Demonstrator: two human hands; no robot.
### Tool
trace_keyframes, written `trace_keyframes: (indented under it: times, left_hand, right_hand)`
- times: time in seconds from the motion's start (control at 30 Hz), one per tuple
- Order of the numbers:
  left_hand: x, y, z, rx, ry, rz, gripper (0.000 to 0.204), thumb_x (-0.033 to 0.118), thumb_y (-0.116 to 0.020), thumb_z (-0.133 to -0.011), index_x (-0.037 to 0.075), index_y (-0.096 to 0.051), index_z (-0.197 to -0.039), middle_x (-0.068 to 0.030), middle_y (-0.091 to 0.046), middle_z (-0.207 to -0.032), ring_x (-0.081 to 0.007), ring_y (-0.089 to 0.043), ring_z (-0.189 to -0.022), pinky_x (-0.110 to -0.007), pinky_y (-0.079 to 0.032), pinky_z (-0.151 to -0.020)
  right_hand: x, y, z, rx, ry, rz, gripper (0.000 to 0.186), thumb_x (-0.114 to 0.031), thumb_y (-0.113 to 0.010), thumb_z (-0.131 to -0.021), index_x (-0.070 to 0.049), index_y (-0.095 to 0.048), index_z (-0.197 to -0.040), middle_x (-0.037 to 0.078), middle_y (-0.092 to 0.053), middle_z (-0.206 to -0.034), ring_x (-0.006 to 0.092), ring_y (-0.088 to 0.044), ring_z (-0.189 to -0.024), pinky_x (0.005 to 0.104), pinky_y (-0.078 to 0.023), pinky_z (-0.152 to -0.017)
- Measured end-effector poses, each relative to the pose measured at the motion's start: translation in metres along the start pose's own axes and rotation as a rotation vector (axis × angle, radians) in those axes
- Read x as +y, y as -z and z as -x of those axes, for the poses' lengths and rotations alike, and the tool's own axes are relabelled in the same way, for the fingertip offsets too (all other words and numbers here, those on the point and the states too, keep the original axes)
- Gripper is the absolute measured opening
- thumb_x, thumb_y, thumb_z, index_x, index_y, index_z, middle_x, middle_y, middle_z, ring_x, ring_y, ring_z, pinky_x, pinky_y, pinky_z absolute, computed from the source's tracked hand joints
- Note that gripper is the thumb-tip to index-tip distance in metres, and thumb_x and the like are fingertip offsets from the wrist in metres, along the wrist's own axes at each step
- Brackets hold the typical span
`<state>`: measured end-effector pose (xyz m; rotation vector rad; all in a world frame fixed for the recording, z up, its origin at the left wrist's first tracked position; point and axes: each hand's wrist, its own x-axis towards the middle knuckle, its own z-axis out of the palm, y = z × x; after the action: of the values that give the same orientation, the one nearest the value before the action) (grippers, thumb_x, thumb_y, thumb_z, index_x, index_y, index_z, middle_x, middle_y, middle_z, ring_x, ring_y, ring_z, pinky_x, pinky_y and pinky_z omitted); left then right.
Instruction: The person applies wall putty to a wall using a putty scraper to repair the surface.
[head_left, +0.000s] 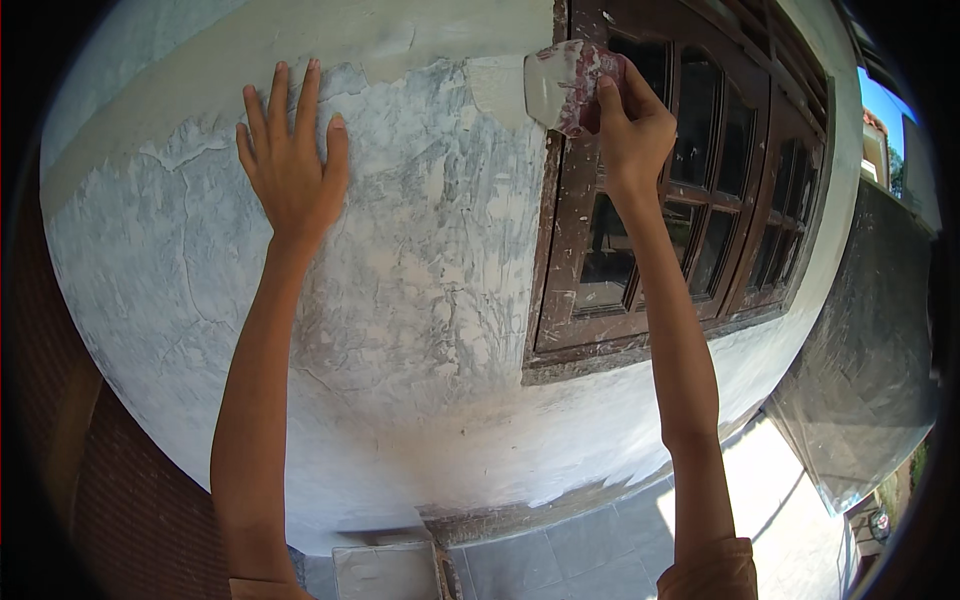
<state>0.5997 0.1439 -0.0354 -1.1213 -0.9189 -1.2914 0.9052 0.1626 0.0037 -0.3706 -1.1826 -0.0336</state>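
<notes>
My left hand [290, 170] is open, fingers spread against the rough, patchy white wall [420, 250]. My right hand [630, 125] grips a maroon putty scraper [580, 85], smeared white, with its pale edge at the wall beside the top left of the window frame [560, 260]. A band of smoother beige coating [400, 30] runs across the upper wall, with a flaking lower edge near the scraper.
Brown wooden window panels [710, 150] fill the right. Below are grey tiles [540, 550] and a pale box-like object [380, 570]. A dark low wall [850, 340] stands at far right, a dark ribbed surface [140, 460] at left.
</notes>
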Motion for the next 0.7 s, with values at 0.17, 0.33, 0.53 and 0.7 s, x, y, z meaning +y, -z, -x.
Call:
trace_keyframes:
  times: [0.17, 0.33, 0.53, 0.7]
  left_hand:
    - [0.000, -0.003, 0.001, 0.006, -0.012, 0.019, 0.056, 0.031, -0.048, -0.095, 0.026, -0.040, -0.150, -0.0075, -0.033, -0.157, -0.0401, -0.019, -0.147, -0.060, -0.012, -0.116]
    - [-0.002, -0.004, 0.000, 0.035, 0.010, 0.052, 0.057, 0.030, -0.052, -0.093, 0.026, -0.043, -0.149, -0.0073, -0.034, -0.157, -0.0398, -0.020, -0.147, -0.061, -0.013, -0.116]
    - [-0.002, -0.004, 0.002, 0.026, -0.019, 0.025, 0.057, 0.029, -0.052, -0.093, 0.027, -0.042, -0.149, -0.0080, -0.036, -0.156, -0.0406, -0.021, -0.146, -0.061, -0.014, -0.115]
    - [-0.005, -0.004, 0.002, 0.054, -0.019, -0.004, 0.055, 0.031, -0.047, -0.097, 0.023, -0.039, -0.150, -0.0076, -0.035, -0.156, -0.0409, -0.021, -0.146, -0.060, -0.015, -0.115]
  right_hand:
    - [0.012, -0.005, 0.006, -0.046, 0.153, -0.070, 0.036, -0.010, -0.064, -0.091, 0.001, -0.064, -0.125, 0.014, -0.074, -0.095, 0.0109, -0.068, -0.075, 0.0265, -0.055, -0.066]
    - [0.010, -0.008, 0.014, -0.069, 0.101, 0.083, 0.036, -0.010, -0.065, -0.091, 0.001, -0.064, -0.125, 0.013, -0.074, -0.095, 0.0125, -0.069, -0.083, 0.0270, -0.055, -0.074]
    - [0.008, 0.009, 0.008, 0.009, 0.041, -0.079, 0.036, -0.010, -0.065, -0.091, 0.001, -0.064, -0.125, 0.011, -0.074, -0.093, 0.0107, -0.068, -0.078, 0.0270, -0.056, -0.068]
    - [0.005, -0.010, 0.035, -0.098, 0.164, 0.156, 0.035, -0.009, -0.064, -0.091, 0.002, -0.064, -0.125, 0.013, -0.074, -0.095, 0.0112, -0.068, -0.084, 0.0266, -0.055, -0.069]
